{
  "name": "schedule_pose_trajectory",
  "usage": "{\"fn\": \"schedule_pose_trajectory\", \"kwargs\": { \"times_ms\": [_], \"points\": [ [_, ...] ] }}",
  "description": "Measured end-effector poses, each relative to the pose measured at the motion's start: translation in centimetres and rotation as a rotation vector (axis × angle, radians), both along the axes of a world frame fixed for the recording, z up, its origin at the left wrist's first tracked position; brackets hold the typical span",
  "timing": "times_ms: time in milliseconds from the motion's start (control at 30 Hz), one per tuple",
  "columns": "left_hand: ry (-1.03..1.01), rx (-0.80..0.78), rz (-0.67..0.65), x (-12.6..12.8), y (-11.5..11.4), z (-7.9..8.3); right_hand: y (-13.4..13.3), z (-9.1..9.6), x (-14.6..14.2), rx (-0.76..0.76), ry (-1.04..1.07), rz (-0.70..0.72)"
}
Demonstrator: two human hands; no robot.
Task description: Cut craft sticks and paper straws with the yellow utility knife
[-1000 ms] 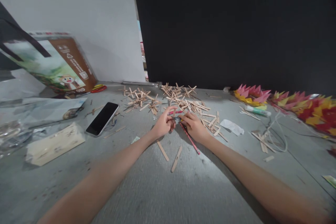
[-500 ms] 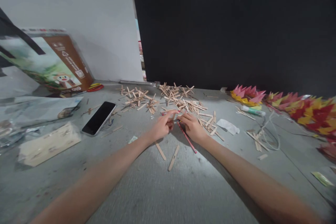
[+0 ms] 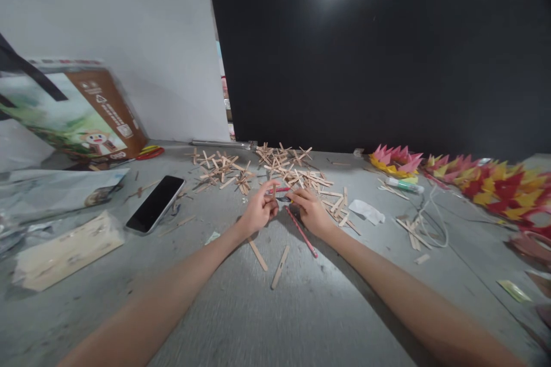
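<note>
My left hand [image 3: 258,209] is closed, with a short wooden craft stick [image 3: 274,190] standing upright between its fingers. Facing it, my right hand [image 3: 313,213] is pinched on a small, partly yellow thing too little to make out. A dark, shiny bit lies between the two hands, its kind unclear. A red patterned pencil [image 3: 302,234] rests on the table beside my right hand. Nearer to me, two loose craft sticks [image 3: 280,267] lie flat below the hands. Behind the fingers spreads a pile of craft sticks [image 3: 282,163], many of them joined into crosses.
On the grey table [image 3: 241,315], a phone [image 3: 155,205] and a wrapped cream-coloured pack [image 3: 69,249] lie left. A printed bag [image 3: 99,120] stands behind them. To the right are crumpled tissue [image 3: 367,210], a glue stick [image 3: 404,185], a white cable [image 3: 443,223] and folded-paper flowers [image 3: 499,189].
The camera has tilted up slightly. My hands are a little further apart, and the upright stick in my left fingers shows more clearly. The red pencil stays on the table.
</note>
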State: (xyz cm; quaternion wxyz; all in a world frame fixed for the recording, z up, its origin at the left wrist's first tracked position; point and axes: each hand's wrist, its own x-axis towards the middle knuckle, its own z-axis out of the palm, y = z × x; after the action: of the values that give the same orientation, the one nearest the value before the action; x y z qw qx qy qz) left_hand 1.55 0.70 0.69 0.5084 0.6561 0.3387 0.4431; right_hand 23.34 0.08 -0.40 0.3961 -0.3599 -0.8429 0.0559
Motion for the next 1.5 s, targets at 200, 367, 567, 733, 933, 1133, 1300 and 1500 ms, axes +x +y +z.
{"fn": "schedule_pose_trajectory", "kwargs": {
  "times_ms": [200, 367, 567, 733, 933, 1133, 1300, 1500],
  "points": [
    [0.004, 0.006, -0.005, -0.1, 0.0, 0.0, -0.1, -0.1, 0.1, -0.017, 0.011, 0.006],
    [-0.009, -0.028, -0.028, -0.1, -0.1, 0.3, 0.0, 0.0, 0.1, -0.024, 0.014, 0.01],
    [0.008, -0.02, -0.017, 0.2, -0.2, 0.4, 0.0, 0.1, 0.1, -0.041, 0.017, 0.015],
    [0.023, -0.013, -0.011, 0.2, -0.3, 0.2, -0.1, 0.3, 0.2, -0.043, 0.014, 0.021],
    [0.031, -0.024, -0.062, -0.1, 0.2, 0.0, -0.2, 0.3, -0.1, -0.046, -0.013, 0.025],
    [-0.085, -0.023, -0.022, -0.4, 0.7, 0.3, -0.2, 0.3, -0.1, -0.044, -0.039, -0.018],
    [-0.06, -0.03, -0.024, -0.3, 0.3, 0.8, -0.1, 0.1, 0.1, -0.041, -0.012, -0.054],
    [-0.06, -0.051, -0.049, 0.1, 0.4, 0.4, 0.0, 0.0, 0.1, -0.031, -0.012, -0.038]
  ]
}}
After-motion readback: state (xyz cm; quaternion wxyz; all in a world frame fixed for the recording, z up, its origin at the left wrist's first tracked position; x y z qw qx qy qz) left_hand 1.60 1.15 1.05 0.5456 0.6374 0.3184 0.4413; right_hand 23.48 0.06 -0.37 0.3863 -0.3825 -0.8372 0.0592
